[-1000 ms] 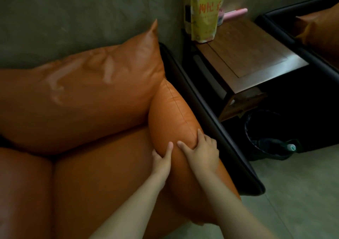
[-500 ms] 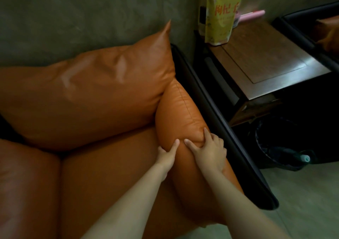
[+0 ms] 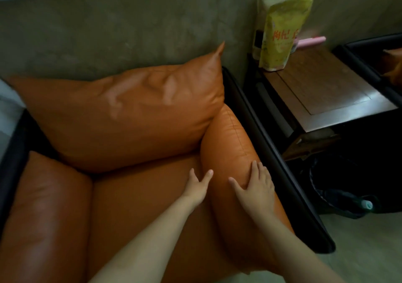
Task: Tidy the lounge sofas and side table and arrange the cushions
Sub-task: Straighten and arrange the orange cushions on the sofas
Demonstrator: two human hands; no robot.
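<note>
L hand (image 3: pixel 196 185), R hand (image 3: pixel 255 185) flat, no grip, on arm cushion (image 3: pixel 230 148); side table (image 3: pixel 326 91) rt.

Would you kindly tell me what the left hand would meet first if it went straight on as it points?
Most likely the inner side of the orange arm cushion; the left hand is right beside it, though depth is unclear.

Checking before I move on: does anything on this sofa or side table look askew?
The orange back cushion sits tilted and dented, its right corner poking up. A yellow pouch and pink item clutter the wooden side table.
</note>
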